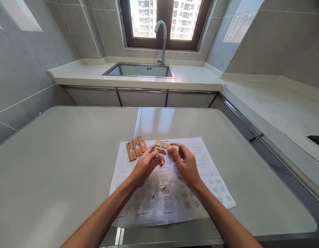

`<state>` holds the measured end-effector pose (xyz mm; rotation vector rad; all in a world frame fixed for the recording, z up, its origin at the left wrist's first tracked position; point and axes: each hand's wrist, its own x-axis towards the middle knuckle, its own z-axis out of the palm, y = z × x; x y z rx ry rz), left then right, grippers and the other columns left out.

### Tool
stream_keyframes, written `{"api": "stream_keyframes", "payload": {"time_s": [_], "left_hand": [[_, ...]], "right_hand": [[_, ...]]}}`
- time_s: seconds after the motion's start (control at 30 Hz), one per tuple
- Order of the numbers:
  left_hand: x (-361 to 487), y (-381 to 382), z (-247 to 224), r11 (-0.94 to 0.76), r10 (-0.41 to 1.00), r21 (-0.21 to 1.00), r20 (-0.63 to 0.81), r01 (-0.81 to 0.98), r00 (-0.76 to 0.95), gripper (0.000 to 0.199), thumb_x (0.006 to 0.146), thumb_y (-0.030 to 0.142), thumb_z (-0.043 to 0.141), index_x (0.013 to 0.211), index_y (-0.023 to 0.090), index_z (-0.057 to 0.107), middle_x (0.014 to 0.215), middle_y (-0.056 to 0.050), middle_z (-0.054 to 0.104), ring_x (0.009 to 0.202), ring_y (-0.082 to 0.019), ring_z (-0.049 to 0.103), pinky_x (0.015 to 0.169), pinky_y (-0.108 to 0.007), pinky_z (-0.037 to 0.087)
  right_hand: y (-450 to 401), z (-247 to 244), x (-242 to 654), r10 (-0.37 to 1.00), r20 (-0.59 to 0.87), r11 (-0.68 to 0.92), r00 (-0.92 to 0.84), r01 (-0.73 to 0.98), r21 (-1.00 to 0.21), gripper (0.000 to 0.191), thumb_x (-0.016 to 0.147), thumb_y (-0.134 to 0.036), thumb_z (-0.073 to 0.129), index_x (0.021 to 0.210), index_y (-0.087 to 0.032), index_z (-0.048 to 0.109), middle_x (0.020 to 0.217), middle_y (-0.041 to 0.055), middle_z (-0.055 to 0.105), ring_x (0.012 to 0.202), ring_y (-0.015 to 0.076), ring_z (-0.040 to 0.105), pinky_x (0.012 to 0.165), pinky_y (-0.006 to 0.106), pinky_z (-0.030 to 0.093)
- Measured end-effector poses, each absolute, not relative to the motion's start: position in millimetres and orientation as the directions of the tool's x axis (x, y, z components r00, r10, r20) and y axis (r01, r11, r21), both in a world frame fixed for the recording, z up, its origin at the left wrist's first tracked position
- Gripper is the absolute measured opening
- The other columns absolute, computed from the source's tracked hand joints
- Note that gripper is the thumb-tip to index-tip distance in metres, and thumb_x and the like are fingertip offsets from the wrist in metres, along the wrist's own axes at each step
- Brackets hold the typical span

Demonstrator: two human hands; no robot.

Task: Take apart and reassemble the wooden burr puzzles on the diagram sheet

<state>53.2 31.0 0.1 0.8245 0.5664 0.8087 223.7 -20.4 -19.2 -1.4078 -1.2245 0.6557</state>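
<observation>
Over the printed sheet (172, 206), my left hand (149, 160) grips a pale wooden puzzle piece (157, 144) made of small blocks, its fingers curled round it. Close by on the right, my right hand (184, 162) pinches another pale wooden puzzle piece (165, 145), whose end points toward the first. Whether the two pieces touch is too small to tell. Left of my left hand lie three brown wooden slotted plates (136, 148) side by side, partly over the paper's top left corner. Line drawings of puzzle shapes cover the sheet.
The sheet lies on a pale glossy table (71, 165) with a seam down its middle. Beyond the far edge are a counter with a sink (139, 70), a tall faucet (162, 43) and a window. Another counter (283, 106) runs along the right, with a dark object (318, 140) on it.
</observation>
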Motion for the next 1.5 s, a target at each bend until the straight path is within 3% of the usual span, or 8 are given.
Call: {"api": "stream_keyframes", "payload": {"time_s": [0.23, 0.4, 0.73, 0.83, 1.13, 1.37, 1.5], "left_hand": [[52.7, 32.5, -2.8, 0.419, 0.808, 0.817, -0.136, -0.396, 0.573, 0.021, 0.098, 0.029, 0.065, 0.112, 0.014, 0.063, 0.112, -0.012, 0.069, 0.073, -0.015, 0.061, 0.072, -0.031, 0.047], [52.2, 33.2, -3.7, 0.417, 0.814, 0.819, -0.143, -0.394, 0.564, 0.019, 0.098, 0.03, 0.067, 0.107, 0.015, 0.06, 0.111, -0.012, 0.069, 0.073, -0.015, 0.061, 0.074, -0.032, 0.047], [52.7, 31.2, 3.5, 0.4, 0.809, 0.832, -0.124, -0.383, 0.575, 0.018, 0.097, 0.03, 0.068, 0.103, 0.015, 0.062, 0.114, -0.011, 0.068, 0.075, -0.014, 0.06, 0.076, -0.031, 0.047], [52.9, 30.6, 4.9, 0.406, 0.812, 0.827, -0.132, -0.389, 0.568, 0.018, 0.095, 0.03, 0.069, 0.102, 0.015, 0.062, 0.11, -0.01, 0.069, 0.075, -0.015, 0.06, 0.077, -0.031, 0.048], [52.7, 30.4, 1.5, 0.408, 0.817, 0.824, -0.137, -0.394, 0.561, 0.017, 0.096, 0.03, 0.069, 0.102, 0.015, 0.064, 0.11, -0.011, 0.071, 0.075, -0.015, 0.06, 0.078, -0.032, 0.048], [52.2, 31.6, -0.7, 0.406, 0.816, 0.828, -0.138, -0.386, 0.562, 0.019, 0.095, 0.03, 0.069, 0.107, 0.015, 0.064, 0.109, -0.01, 0.071, 0.075, -0.015, 0.061, 0.078, -0.032, 0.048], [52.8, 31.4, -0.5, 0.407, 0.818, 0.827, -0.14, -0.389, 0.558, 0.02, 0.095, 0.028, 0.068, 0.109, 0.015, 0.064, 0.11, -0.011, 0.071, 0.075, -0.015, 0.061, 0.077, -0.032, 0.047]], "right_hand": [[-19.8, -18.3, 223.9, 0.901, 0.226, 0.114, 0.371, 0.301, -0.947, 0.039, 0.1, -0.049, 0.061, 0.126, -0.02, 0.07, 0.091, 0.0057, 0.073, 0.078, 0.021, 0.065, 0.068, 0.033, 0.052], [-17.7, -19.5, 225.2, 0.877, 0.238, 0.08, 0.418, 0.36, -0.93, 0.031, 0.1, -0.049, 0.063, 0.108, -0.02, 0.071, 0.089, 0.005, 0.073, 0.076, 0.02, 0.064, 0.068, 0.032, 0.051], [-19.5, -29.6, 220.8, 0.891, 0.421, 0.2, 0.17, 0.686, -0.7, 0.007, 0.097, -0.024, 0.067, 0.103, -0.023, 0.068, 0.098, 0.0077, 0.074, 0.098, 0.028, 0.063, 0.088, 0.043, 0.049], [-19.3, -29.8, 220.8, 0.89, 0.436, 0.221, 0.134, 0.709, -0.669, 0.008, 0.097, -0.024, 0.068, 0.104, -0.024, 0.069, 0.097, 0.0072, 0.073, 0.1, 0.0291, 0.061, 0.09, 0.045, 0.05], [-19.1, -42.3, 224.2, 0.895, 0.425, 0.205, 0.134, 0.723, -0.66, 0.012, 0.093, -0.025, 0.072, 0.106, -0.025, 0.072, 0.126, 0.0125, 0.059, 0.118, 0.0313, 0.058, 0.102, 0.052, 0.051], [-16.9, -45.1, 225.3, 0.9, 0.408, 0.141, 0.153, 0.783, -0.606, 0.016, 0.097, -0.036, 0.071, 0.107, -0.024, 0.074, 0.12, 0.013, 0.064, 0.113, 0.0325, 0.06, 0.1, 0.053, 0.05], [-16.2, -43.7, 225.7, 0.897, 0.402, 0.127, 0.184, 0.764, -0.632, 0.025, 0.107, -0.04, 0.054, 0.11, -0.025, 0.074, 0.119, 0.0126, 0.068, 0.113, 0.0321, 0.061, 0.1, 0.053, 0.049]]}}
